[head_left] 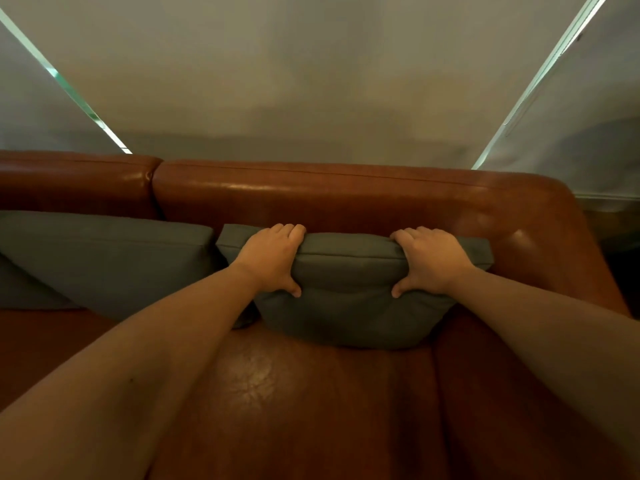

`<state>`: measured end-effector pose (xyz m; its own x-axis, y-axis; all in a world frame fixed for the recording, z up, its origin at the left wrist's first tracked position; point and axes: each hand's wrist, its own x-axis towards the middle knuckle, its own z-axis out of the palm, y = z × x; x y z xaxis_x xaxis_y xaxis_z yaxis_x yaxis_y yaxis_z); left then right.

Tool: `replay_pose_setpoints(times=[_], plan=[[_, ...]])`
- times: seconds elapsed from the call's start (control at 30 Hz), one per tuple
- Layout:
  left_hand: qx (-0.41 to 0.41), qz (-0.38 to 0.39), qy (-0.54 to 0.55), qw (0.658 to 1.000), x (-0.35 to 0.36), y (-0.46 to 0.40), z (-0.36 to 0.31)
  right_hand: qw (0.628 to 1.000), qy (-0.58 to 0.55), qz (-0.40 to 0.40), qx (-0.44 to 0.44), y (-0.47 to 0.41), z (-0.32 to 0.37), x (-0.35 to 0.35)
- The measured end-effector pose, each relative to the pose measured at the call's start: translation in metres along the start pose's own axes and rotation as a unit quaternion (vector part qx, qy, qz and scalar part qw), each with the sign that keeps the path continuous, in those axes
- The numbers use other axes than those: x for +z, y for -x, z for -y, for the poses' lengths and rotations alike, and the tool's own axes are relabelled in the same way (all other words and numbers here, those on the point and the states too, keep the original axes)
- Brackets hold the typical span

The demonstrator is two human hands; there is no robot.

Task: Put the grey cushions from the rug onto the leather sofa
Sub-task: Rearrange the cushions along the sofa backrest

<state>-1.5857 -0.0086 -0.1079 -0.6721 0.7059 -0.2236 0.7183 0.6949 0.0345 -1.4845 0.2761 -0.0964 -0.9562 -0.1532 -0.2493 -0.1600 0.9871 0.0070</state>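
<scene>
A grey cushion (349,306) stands upright on the seat of the brown leather sofa (311,393), leaning against its backrest near the right armrest. My left hand (272,259) grips the cushion's top edge on the left, fingers over the back and thumb on the front. My right hand (429,259) grips the same edge on the right in the same way. A second grey cushion (107,258) leans against the backrest just to the left, its corner touching the held one.
The sofa's right armrest (540,258) curves round beside the held cushion. Pale roller blinds (311,81) hang behind the backrest, with bright gaps at left and right. The rug is out of view.
</scene>
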Motion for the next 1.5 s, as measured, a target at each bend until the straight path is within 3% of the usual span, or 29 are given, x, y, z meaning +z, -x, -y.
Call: replay_pose_setpoints(times=[0.2,0.6,0.7,0.9,1.07,1.27,1.5], plan=[[0.007,-0.063,-0.033,0.997,0.001,0.005,0.006,0.999,0.015,-0.032,-0.029,-0.001,-0.006,-0.007],[0.019,0.003,0.004,1.0,0.005,0.003,0.011,1.0,-0.021,0.021,-0.007,0.003,-0.012,0.004],[0.023,0.002,-0.019,1.0,0.003,0.0,0.01,0.999,0.013,0.033,-0.02,-0.001,-0.015,-0.001],[0.023,-0.034,-0.051,0.998,0.004,0.002,0.012,0.999,0.039,0.006,-0.026,0.001,-0.022,0.006],[0.009,0.003,-0.016,1.0,0.001,-0.003,0.008,1.0,0.011,0.005,0.009,0.005,-0.022,0.011],[0.009,0.033,-0.006,0.999,-0.014,0.009,0.022,1.0,0.012,0.026,-0.012,0.009,-0.027,0.003],[0.008,-0.036,-0.044,0.998,-0.013,0.014,0.008,0.999,0.042,-0.018,-0.027,0.024,-0.033,-0.006]])
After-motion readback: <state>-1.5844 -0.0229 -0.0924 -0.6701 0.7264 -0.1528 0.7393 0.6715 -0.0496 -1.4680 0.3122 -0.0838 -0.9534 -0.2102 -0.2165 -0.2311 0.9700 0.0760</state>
